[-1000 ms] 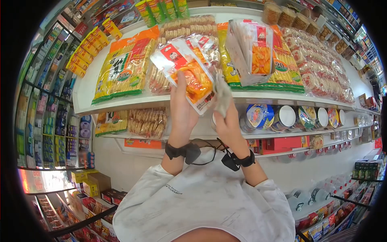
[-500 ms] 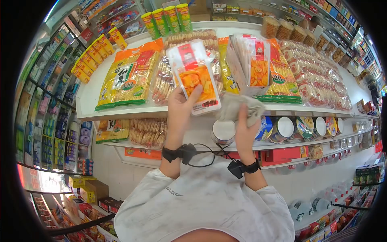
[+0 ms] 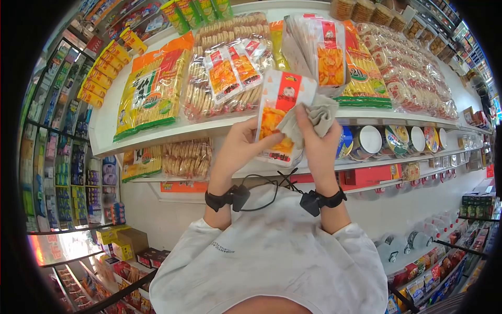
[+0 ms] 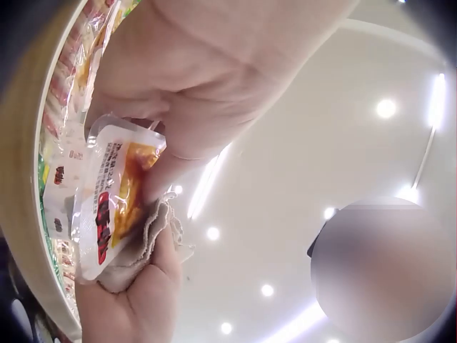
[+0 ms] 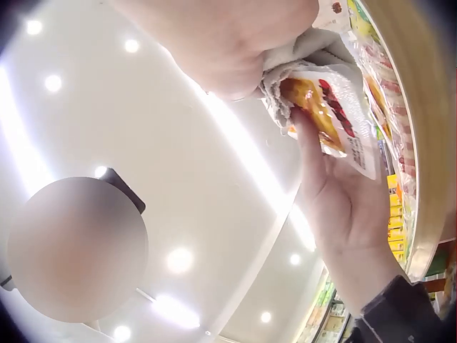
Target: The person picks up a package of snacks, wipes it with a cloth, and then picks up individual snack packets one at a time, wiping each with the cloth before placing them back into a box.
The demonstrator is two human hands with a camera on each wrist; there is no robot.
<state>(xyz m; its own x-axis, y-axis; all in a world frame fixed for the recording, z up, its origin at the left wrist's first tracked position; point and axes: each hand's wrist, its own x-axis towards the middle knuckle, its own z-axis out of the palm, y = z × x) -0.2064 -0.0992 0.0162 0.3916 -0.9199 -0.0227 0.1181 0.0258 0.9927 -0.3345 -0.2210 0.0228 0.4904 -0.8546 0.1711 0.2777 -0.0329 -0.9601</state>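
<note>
My left hand (image 3: 238, 146) grips a flat white-and-red food packet (image 3: 285, 94) by its lower left side, thumb across the front. Pictured on that packet is orange food, with dark red lettering near the bottom. A crumpled grey cloth (image 3: 320, 116) is bunched in my right hand (image 3: 321, 152), which presses it to the packet's right side. The left wrist view shows the cloth (image 4: 136, 257) along the lower packet, close to the left thumb. Similar packets (image 3: 225, 70) lie to the left on a clear bag of round biscuits (image 3: 196, 107).
An upright stack of like packets (image 3: 330, 57) stands behind my right hand. Yellow bags of sticks (image 3: 151, 89) and bagged biscuits (image 3: 418, 78) line the white shelf. Its front edge (image 3: 157, 137) runs below the packet, and a lower shelf holds lidded tubs (image 3: 370, 140).
The packet has shifted right and down in my left hand, uncovering the packets on the biscuits. The cloth, apart from it half a second ago, now lies against its front.
</note>
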